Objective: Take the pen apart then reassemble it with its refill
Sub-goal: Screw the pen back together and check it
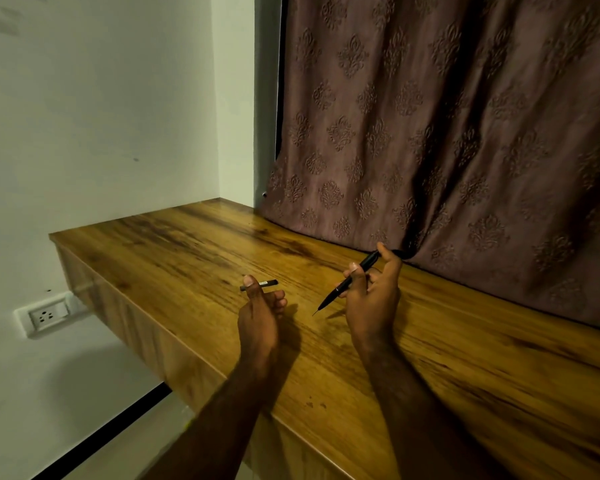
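Observation:
My right hand (373, 299) grips a black pen body (357, 271), held slantwise with its thin tip (321, 304) pointing down-left just above the wooden table (194, 244). My left hand (258, 308) pinches a short dark pen part (267, 283) between thumb and fingers, holding it level over the table to the left of the pen. The two pieces are apart, with a gap of roughly a hand's width between them. Whether the refill is inside the pen body is hidden.
A brown patterned curtain (447, 133) hangs behind the table and rests on its back edge. A white wall with a power socket (45, 317) lies left, below the table's left edge. The floor (136, 445) shows beyond the near-left edge.

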Demonstrator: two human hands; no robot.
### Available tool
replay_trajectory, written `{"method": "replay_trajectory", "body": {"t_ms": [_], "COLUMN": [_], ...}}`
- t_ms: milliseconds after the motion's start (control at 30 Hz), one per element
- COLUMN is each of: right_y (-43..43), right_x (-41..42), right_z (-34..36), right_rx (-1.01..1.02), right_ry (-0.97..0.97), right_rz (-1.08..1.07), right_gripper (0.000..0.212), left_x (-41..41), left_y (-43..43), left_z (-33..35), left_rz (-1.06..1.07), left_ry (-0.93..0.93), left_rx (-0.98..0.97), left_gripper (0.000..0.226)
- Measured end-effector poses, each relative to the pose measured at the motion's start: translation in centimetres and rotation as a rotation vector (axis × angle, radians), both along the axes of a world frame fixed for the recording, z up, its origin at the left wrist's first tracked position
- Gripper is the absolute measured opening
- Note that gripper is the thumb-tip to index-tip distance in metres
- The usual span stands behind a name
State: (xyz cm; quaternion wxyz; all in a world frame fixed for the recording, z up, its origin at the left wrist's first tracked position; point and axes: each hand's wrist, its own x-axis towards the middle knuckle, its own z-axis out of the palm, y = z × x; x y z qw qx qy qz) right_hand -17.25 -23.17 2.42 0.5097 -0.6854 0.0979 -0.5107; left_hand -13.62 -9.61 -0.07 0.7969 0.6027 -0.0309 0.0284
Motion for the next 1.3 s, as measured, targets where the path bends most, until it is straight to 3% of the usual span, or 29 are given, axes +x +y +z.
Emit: {"method": "replay_trajectory", "body": {"t_ms": [300,633,1300], "right_y": [0.37,0.44,0.55], "right_x": [0.02,0.06,0.43], "right_z": [0.07,0.31,0.28], "right_rx": [-0.017,0.271,0.282], "right_ry": [0.034,-0.126,-0.136], "right_rz": [0.008,0.062,0.000], "right_gripper": [0.046,0.053,0.047], "left_x": [0.01,0.07,-0.38], "left_y": [-0.07,-0.19,-0.09], "left_z": [0.06,0.10,0.34], "left_rz": [-0.086,-0.183,-0.212], "left_ry": [0.023,0.028,0.003], "left_rx": [-0.030,-0.015,0.056], "left_gripper": [0.088,0.092,0.092]}}
